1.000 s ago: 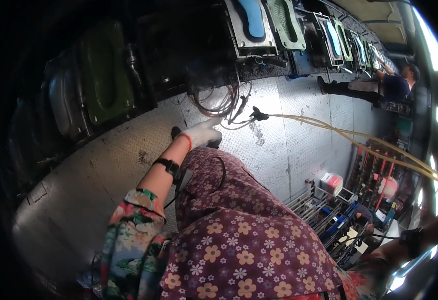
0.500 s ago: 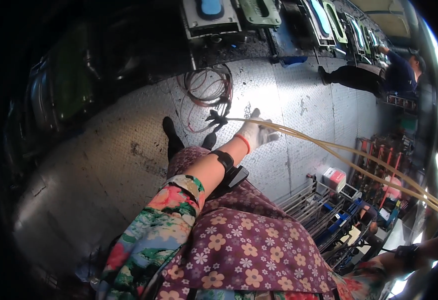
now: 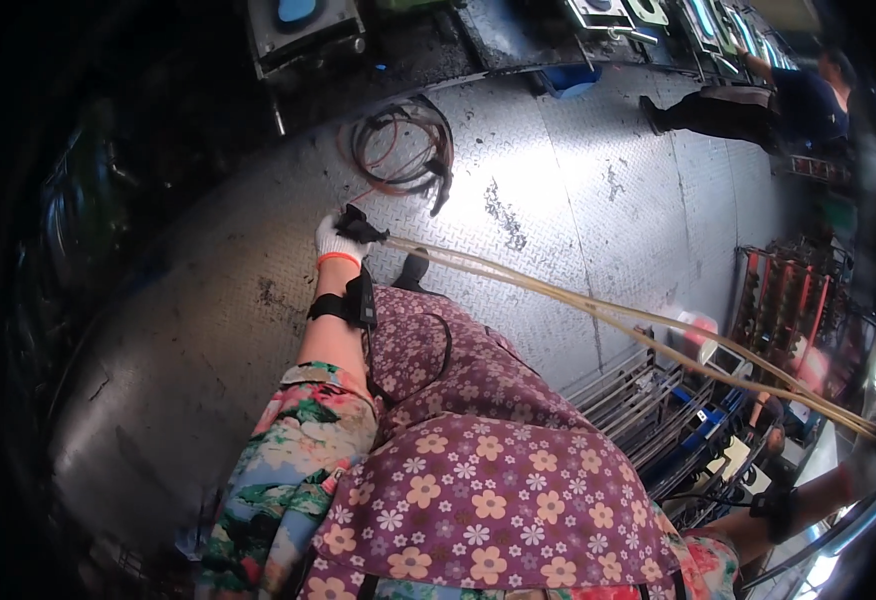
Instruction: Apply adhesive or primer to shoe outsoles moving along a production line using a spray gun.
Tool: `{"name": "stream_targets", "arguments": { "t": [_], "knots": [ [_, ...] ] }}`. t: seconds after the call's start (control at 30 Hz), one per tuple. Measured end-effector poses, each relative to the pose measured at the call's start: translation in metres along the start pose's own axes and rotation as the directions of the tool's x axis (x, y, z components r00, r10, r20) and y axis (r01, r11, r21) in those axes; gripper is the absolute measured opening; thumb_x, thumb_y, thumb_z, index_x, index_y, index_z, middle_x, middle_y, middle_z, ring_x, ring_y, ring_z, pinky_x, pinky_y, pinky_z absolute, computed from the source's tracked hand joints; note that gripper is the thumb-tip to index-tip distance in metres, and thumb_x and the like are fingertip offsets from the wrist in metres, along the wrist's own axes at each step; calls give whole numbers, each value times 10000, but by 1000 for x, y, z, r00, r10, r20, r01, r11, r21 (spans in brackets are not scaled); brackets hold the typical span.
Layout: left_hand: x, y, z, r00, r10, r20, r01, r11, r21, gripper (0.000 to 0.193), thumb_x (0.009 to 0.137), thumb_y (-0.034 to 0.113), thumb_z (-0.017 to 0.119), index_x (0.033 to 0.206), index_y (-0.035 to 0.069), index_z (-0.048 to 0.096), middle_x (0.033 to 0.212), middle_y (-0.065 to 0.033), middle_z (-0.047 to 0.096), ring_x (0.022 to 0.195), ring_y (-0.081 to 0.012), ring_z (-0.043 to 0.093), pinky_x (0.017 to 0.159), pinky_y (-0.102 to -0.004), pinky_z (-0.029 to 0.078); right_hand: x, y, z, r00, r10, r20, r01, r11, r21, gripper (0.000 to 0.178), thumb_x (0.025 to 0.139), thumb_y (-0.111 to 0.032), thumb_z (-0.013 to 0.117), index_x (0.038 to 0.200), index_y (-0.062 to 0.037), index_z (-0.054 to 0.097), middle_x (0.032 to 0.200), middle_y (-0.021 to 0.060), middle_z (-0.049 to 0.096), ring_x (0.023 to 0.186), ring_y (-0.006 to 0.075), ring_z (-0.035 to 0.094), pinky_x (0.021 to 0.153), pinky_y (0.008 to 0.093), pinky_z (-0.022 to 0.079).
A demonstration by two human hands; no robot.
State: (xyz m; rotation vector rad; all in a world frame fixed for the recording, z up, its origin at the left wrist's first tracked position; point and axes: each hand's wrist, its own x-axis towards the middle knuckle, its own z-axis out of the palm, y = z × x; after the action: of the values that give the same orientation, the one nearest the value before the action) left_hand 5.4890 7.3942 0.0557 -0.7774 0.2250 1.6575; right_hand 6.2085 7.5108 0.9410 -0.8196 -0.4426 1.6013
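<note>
Two long yellowish cords (image 3: pixel 558 292) stretch across my front, from a black knotted bundle (image 3: pixel 361 226) at left to the far right edge. My left hand (image 3: pixel 334 238), in a white glove with an orange-red cuff, closes around the black bundle; its fingers are partly hidden. At the right rim, my right hand (image 3: pixel 870 462), also gloved, grips the other end of the cords, with its fingertips dark and blurred. Beyond the left hand, a coil of black and reddish hose (image 3: pixel 398 150) lies on the metal floor, and a thin reddish line runs from it toward the bundle.
Machines with a blue shoe-sole-shaped mold (image 3: pixel 296 10) line the far side. A co-worker (image 3: pixel 808 110) stands at far right. To the right are a metal rack (image 3: pixel 623 395), a red-framed rack (image 3: pixel 793 290) and a white-and-red container (image 3: pixel 696 338). Tread plate floor (image 3: pixel 518 180) lies between.
My left hand has moved left from along the cords to the black bundle and closed on it. My right hand has come further into view. The view has shifted.
</note>
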Motion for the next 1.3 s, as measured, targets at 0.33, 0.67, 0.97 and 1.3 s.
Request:
{"name": "stream_targets", "arguments": {
  "t": [0.33, 0.67, 0.97, 1.3],
  "knots": [
    [6, -156, 121, 946, 15, -324, 263, 545, 796, 42, 1017, 60, 623, 1050, 35, 622, 874, -96, 658, 719, -233, 650, 663, -391, 579, 55, 120, -145, 981, -180, -69, 183, 982, 45, 581, 1020, 5, 565, 1586, -8, 432, 1497, 168, 597, 1047, 239, 653, 952, 380, 553],
    [-44, 2, 29, 694, 541, -476, -5, 664, 747, 234, 971, 242, 557, 825, 59, 559, 882, -128, 660, 851, -318, 621, 828, -474, 525, 106, 156, -169, 985, -161, -69, 166, 983, 74, 566, 1046, 31, 520, 1595, 19, 384, 1536, 259, 543, 1300, 370, 634, 919, 429, 601],
    [-170, 87, 48, 717, 444, -538, -224, 877, 425, 367, 1096, 407, 513, 837, 146, 508, 721, 2, 543, 559, -152, 480, 539, -328, 424, 197, 247, -156, 1000, 25, 9, -25, 999, 28, 528, 1062, 9, 535, 1572, 33, 396, 1505, 282, 550, 1220, 346, 672, 910, 397, 625],
    [-152, 58, 53, 344, 739, -579, -135, 649, 749, 392, 1153, 281, 375, 1323, 64, 653, 875, -7, 680, 715, -141, 615, 815, -359, 535, 233, 272, -140, 999, 17, -37, -17, 1000, 9, 561, 1025, 55, 545, 1568, 72, 399, 1503, 269, 545, 1246, 321, 645, 901, 369, 599]
  ]
}}
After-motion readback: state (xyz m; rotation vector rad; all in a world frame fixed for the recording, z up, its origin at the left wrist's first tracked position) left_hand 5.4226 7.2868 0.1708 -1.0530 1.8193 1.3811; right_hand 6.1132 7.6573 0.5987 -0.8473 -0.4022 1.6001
